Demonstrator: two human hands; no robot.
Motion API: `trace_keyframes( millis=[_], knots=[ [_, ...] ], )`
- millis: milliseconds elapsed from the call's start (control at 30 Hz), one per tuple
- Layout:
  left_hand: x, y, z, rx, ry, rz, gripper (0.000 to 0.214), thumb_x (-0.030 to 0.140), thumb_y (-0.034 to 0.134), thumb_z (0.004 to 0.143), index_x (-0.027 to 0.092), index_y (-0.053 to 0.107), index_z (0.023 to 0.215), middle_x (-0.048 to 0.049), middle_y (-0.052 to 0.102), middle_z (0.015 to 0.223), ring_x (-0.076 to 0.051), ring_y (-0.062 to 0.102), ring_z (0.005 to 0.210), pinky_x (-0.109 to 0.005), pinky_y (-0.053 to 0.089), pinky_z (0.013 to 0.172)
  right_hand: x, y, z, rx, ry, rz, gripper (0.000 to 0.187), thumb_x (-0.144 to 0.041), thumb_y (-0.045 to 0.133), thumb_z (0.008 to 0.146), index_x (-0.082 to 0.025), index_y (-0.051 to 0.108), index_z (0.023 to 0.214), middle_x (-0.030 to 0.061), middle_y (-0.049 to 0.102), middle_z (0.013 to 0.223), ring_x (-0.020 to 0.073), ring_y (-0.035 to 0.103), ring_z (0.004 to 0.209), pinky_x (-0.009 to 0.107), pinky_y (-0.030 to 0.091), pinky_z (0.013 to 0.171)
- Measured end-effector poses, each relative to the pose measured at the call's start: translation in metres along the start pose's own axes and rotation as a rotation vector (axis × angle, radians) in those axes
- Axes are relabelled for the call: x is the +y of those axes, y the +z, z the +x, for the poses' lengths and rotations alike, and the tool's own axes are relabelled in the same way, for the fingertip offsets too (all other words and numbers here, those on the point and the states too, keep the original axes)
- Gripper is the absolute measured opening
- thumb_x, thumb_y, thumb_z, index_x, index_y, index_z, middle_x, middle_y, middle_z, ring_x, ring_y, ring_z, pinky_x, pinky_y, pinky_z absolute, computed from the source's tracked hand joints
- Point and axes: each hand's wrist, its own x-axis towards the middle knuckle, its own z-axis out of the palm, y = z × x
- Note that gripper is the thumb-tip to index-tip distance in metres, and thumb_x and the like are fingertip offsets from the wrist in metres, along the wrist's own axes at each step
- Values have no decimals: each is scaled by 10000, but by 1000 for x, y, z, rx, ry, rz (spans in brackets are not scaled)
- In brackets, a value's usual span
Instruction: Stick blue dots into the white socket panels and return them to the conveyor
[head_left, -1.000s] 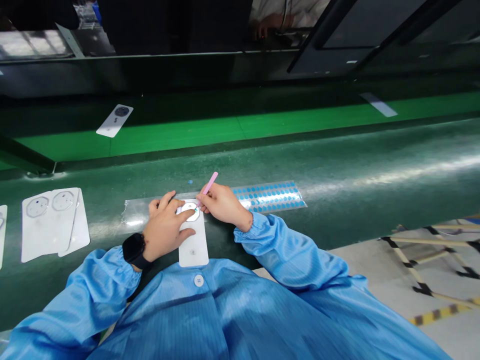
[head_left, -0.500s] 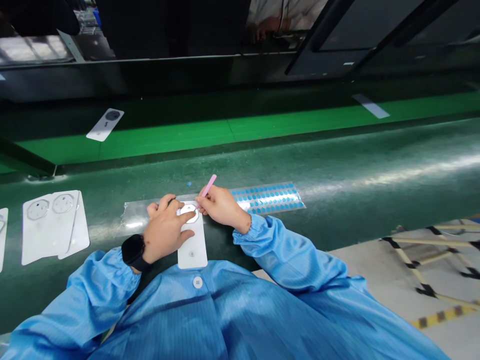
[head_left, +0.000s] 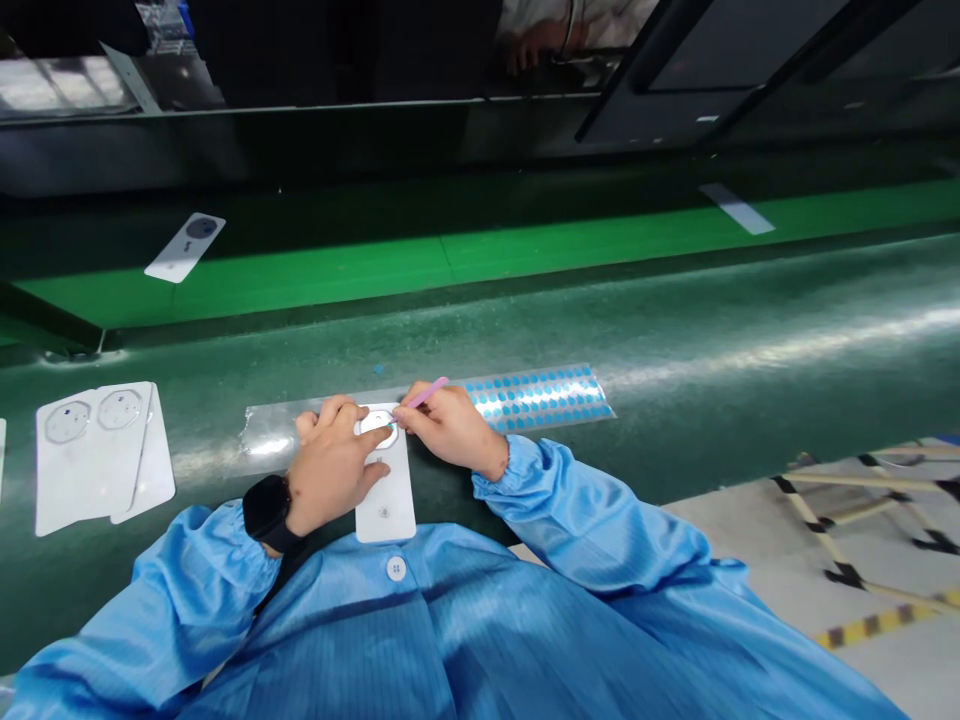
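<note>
Pink plastic is what has moved: the slim pink tool in my right hand stood steeply up from my fingers a moment ago, and from my head camera it now lies almost flat, its tip at the edge of the round ring on the white card. My right hand is closed in a tight pinch on that tool. My left hand, with a black watch on its wrist, is open and spread, fingers curved over the card and holding it down just beside the ring.

The card lies on the green bench mat, straight in front of my chest, its top end over a clear film strip. Just right of my hands is a sheet of blue dots. Well off to the left lie overlapping white cards, and another white card sits farther out on the bright green band. At the top edge, a co-worker's hand shows, apart from mine.
</note>
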Motion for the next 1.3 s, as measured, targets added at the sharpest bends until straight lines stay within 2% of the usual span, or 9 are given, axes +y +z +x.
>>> trace_keyframes(
  millis=[267,467,700,900,1067,1300],
  knots=[
    [-1,2,0,36,9,-17,370,313,730,823,309,735,1193,-160,624,1216,-390,459,1218,-531,421,869,7,2,-7,-8,-140,-44,160,-258,600,934,-205,682,806,44,721,819,172,687,769,279,529,748],
    [0,1,0,14,-9,-6,374,310,733,823,314,734,1197,-165,630,1220,-401,463,1234,-539,429,854,9,1,-8,-38,-165,-108,153,-267,595,942,-213,684,831,53,734,832,183,696,797,280,526,757],
    [2,0,1,-6,-28,-2,394,292,742,818,330,729,1209,-154,627,1240,-407,467,1253,-557,441,876,9,3,-11,-17,-176,-77,158,-262,583,954,-218,686,843,51,746,840,182,710,799,278,531,758],
    [4,-1,2,-33,-44,-14,390,277,738,822,331,732,1209,-151,620,1246,-402,463,1262,-557,432,893,12,1,-12,0,-241,-121,178,-260,560,960,-198,682,846,68,744,826,195,708,782,294,538,739],
    [3,-1,2,-26,-41,-28,385,279,753,812,314,741,1195,-154,614,1243,-409,464,1265,-562,432,901,12,4,-12,18,-251,-122,174,-247,563,967,-205,681,845,48,748,819,169,705,761,267,538,723],
    [4,-2,4,-34,-74,-51,394,272,765,806,330,740,1195,-147,604,1235,-401,456,1277,-556,420,914,16,5,-10,82,-362,-153,182,-242,558,968,-186,675,840,53,738,775,171,698,715,265,533,667]
  ],
)
